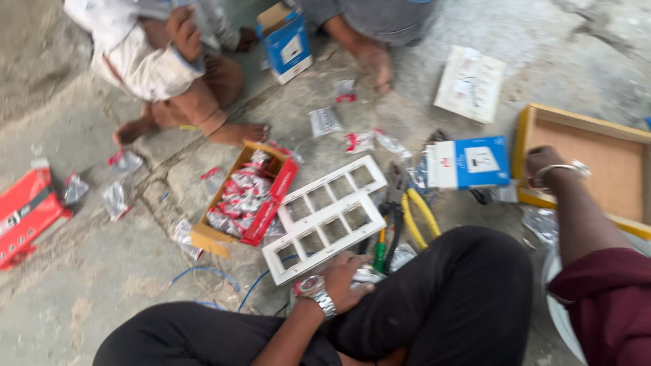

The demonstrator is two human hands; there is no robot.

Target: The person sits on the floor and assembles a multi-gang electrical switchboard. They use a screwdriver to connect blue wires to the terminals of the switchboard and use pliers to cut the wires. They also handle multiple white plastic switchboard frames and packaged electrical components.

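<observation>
My left hand (344, 279), with a metal wristwatch, lies by the near corner of a white plastic switch-plate frame (325, 217) with several square openings. Its fingers curl over a small clear packet (369, 274). My right hand (542, 163), with a metal bracelet and a maroon sleeve, rests at the left rim of a shallow wooden tray (583, 122), close to a blue-and-white box (468, 163). Motion blur hides whether its curled fingers grip the rim. Yellow-handled pliers (417, 217) and a green-handled tool (381, 254) lie between the frame and my black-trousered knee (468, 285).
An open cardboard box (247, 196) holds several red-and-clear packets, with more scattered on the concrete floor. Two other people sit at the far side, with a blue box (288, 41) between them. A red box (27, 213) lies far left, a white packet (470, 83) top right, blue wire (203, 271) near my leg.
</observation>
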